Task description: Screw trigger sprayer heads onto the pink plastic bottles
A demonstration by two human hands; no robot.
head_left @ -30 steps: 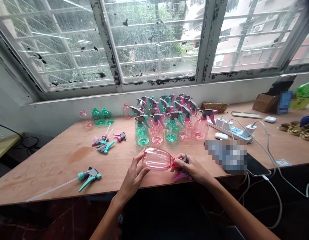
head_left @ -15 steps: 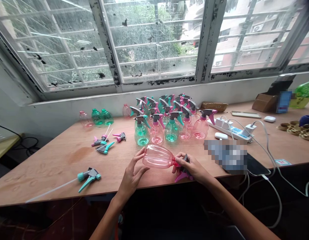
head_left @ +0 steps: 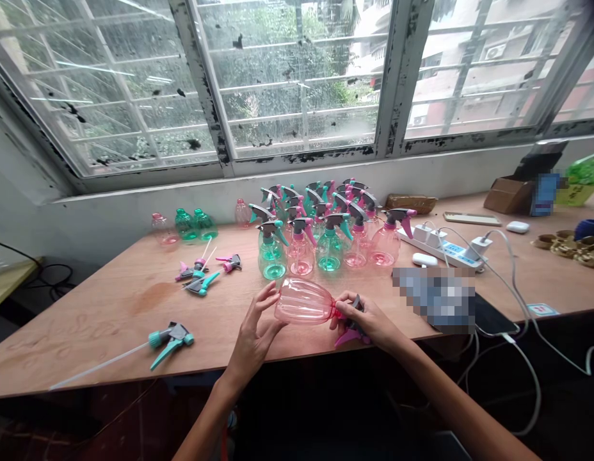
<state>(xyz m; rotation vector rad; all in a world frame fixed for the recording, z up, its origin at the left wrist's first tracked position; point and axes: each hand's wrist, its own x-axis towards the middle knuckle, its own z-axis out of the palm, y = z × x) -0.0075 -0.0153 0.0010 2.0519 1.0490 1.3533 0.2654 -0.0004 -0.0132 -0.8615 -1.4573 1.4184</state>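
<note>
A clear pink spray bottle (head_left: pixel 301 301) lies on its side just above the front edge of the wooden table (head_left: pixel 109 320). My left hand (head_left: pixel 256 333) curls round its base end, fingers on the body. My right hand (head_left: pixel 367 320) is closed on the pink and grey trigger head (head_left: pixel 351 323) at the bottle's neck. Behind them stands a cluster of several finished pink and teal spray bottles (head_left: pixel 326 234).
Loose trigger heads (head_left: pixel 201 274) lie left of centre, and a teal one with a long tube (head_left: pixel 169 337) near the front edge. Empty bottles (head_left: pixel 191 224) stand at the back left. A power strip (head_left: pixel 443 248), cables, a phone and boxes fill the right side.
The bottle has turned slightly in my hands and my left fingers have shifted on its base. Both hands stay in the same place.
</note>
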